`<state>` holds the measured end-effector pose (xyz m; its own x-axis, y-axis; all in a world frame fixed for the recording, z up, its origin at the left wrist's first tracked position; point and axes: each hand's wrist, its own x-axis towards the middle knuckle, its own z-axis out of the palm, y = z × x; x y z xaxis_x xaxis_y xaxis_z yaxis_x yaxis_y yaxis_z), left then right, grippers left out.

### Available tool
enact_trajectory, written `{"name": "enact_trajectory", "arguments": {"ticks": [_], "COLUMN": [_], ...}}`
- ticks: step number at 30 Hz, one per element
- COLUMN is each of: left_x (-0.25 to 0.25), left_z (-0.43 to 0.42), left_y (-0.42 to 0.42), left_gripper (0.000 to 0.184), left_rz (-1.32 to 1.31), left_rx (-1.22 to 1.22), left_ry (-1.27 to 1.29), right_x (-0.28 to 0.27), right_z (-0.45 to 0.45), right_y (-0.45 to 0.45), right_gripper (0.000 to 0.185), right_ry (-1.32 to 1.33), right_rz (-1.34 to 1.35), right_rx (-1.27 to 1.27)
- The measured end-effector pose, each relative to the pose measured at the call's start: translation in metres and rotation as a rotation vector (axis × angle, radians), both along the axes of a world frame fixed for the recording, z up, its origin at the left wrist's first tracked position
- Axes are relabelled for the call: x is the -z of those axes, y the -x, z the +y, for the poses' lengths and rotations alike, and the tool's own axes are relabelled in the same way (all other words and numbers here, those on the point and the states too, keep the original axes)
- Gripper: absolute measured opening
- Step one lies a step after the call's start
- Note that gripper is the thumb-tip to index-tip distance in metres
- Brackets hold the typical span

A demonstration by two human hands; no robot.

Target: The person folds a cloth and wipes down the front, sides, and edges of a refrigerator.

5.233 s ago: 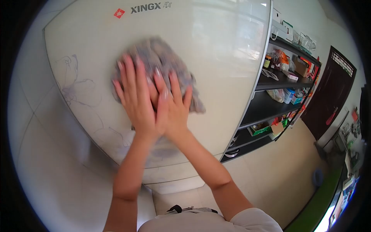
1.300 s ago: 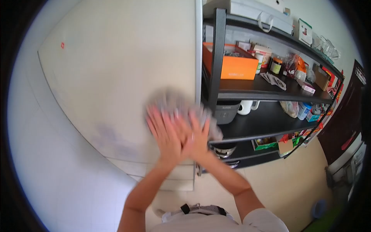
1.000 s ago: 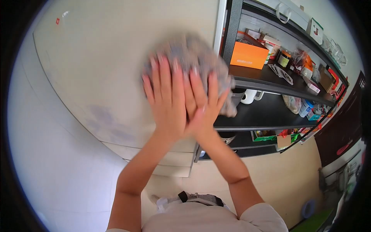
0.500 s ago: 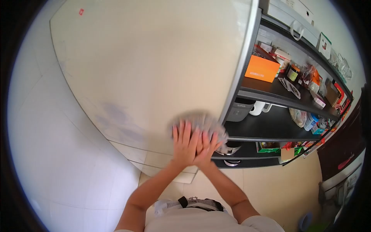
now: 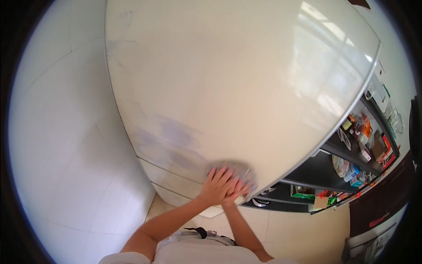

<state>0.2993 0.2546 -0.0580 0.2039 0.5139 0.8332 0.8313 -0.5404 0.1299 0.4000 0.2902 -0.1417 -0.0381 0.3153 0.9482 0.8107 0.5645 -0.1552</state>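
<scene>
Cloth (image 5: pixel 247 172), greyish and bunched, is pressed against the lower part of a glossy cream door (image 5: pixel 228 88), near its bottom right edge. Its long axis seems to slant from upper left to lower right; which way it points, I cannot tell. The person's left hand (image 5: pixel 215 187) and right hand (image 5: pixel 237 189) overlap upon it, the grip flat, left fingers slightly spread. Bluish smudges (image 5: pixel 176 134) mark the door to the left; black shelves (image 5: pixel 312 169) stand at right.
</scene>
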Motion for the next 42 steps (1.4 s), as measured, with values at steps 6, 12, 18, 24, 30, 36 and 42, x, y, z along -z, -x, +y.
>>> {"name": "enact_trajectory", "arguments": {"ticks": [6, 12, 18, 24, 30, 36, 42], "left_x": [0.029, -0.181, -0.223, -0.046, 0.081, -0.073, -0.206], "left_z": [-0.016, -0.004, 0.001, -0.013, -0.026, -0.011, -0.009], "left_y": [0.039, 0.103, 0.150, 0.174, 0.195, 0.191, 0.220], "left_gripper": [0.041, 0.061, 0.062, 0.050, 0.057, 0.064, 0.064], "left_rz": [-0.057, -0.221, -0.241, -0.195, -0.153, -0.325, -0.363], "left_rx": [0.053, 0.133, 0.125, 0.060, -0.021, 0.043, 0.102], "left_ry": [-0.012, -0.169, -0.274, -0.065, 0.118, -0.088, -0.238], "right_x": [0.065, -0.195, -0.247, -0.037, 0.066, -0.113, -0.267], "right_z": [-0.015, 0.004, 0.005, -0.003, -0.040, -0.021, -0.021], "right_y": [0.049, 0.117, 0.169, 0.184, 0.206, 0.208, 0.243], "right_gripper": [0.053, 0.056, 0.059, 0.063, 0.058, 0.049, 0.049], "right_ry": [0.229, -0.024, -0.104, -0.004, 0.323, 0.081, -0.079], "right_rz": [-0.092, -0.044, 0.134, -0.190, -0.054, -0.068, -0.115], "right_rx": [0.082, 0.319, 0.154, 0.404, 0.000, 0.026, 0.123]}}
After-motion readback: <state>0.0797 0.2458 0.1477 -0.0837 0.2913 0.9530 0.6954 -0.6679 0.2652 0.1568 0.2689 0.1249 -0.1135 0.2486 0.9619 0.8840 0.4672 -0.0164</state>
